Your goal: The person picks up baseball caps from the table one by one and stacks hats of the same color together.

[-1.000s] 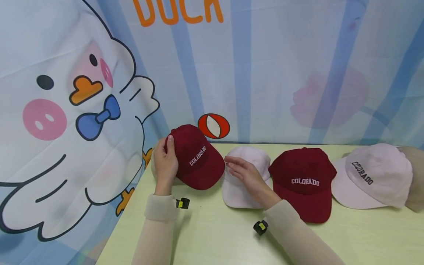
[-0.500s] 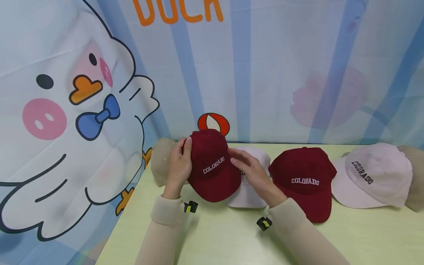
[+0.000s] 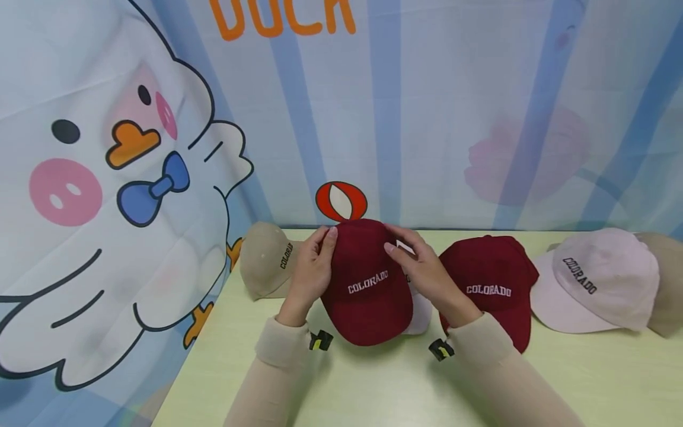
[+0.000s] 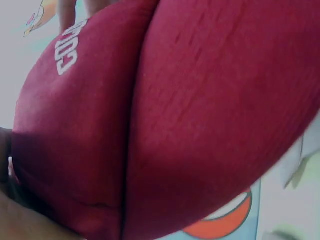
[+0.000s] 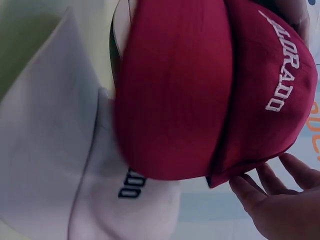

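A dark red baseball cap [image 3: 368,308] with white COLORADO lettering is held up in front of me, brim pointing down and towards me. My left hand [image 3: 313,268] grips its left side, thumb on the crown and fingers behind. On the opposite side, the thumb and fingers of my right hand [image 3: 425,268] hold the crown's edge; the right wrist view shows its fingertips [image 5: 242,192] right at the lower edge. Behind the red cap, mostly hidden in the head view, is a pale pinkish-white cap [image 5: 125,215] with dark lettering.
A beige cap [image 3: 261,261] lies at the table's left back. Further right are a second dark red cap [image 3: 488,267], another pale cap [image 3: 603,279] and a beige cap [image 3: 667,284] behind it. A printed cloth [image 3: 427,118] hangs behind the table [image 3: 373,391].
The held red cap has moved right and nearer, from over the left beige cap to in front of the pale one. My right hand, earlier beside it, now holds its right side.
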Action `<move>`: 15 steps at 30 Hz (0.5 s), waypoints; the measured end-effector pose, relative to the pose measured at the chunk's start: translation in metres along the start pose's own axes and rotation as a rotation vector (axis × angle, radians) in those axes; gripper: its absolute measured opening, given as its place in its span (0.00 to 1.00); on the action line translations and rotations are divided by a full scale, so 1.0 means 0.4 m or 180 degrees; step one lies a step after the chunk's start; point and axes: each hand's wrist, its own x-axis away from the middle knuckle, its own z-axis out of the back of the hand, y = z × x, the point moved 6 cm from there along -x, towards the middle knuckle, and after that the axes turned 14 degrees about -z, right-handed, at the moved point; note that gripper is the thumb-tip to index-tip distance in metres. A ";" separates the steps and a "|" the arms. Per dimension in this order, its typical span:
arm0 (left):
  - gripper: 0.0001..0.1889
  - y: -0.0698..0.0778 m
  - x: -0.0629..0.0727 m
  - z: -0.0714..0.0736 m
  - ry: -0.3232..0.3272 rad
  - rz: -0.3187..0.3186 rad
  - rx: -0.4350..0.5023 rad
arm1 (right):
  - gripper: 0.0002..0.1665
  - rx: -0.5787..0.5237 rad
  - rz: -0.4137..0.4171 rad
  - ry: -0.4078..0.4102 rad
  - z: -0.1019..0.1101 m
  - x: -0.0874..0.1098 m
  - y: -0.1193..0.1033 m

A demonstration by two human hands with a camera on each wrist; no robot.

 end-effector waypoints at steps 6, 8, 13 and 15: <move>0.19 0.001 0.005 -0.063 -0.0244 -0.0008 0.0191 | 0.33 0.0228 0.0064 -0.0033 0.024 0.014 -0.011; 0.19 0.001 0.009 -0.083 -0.0321 0.0027 0.0274 | 0.32 0.0340 0.0049 -0.0016 0.034 0.020 -0.012; 0.19 0.011 0.014 -0.136 -0.0628 0.0058 0.0523 | 0.32 0.0683 0.0016 0.0079 0.066 0.038 -0.010; 0.19 0.013 0.015 -0.155 -0.0741 0.0071 0.0607 | 0.31 0.0822 0.0018 0.0125 0.080 0.047 -0.007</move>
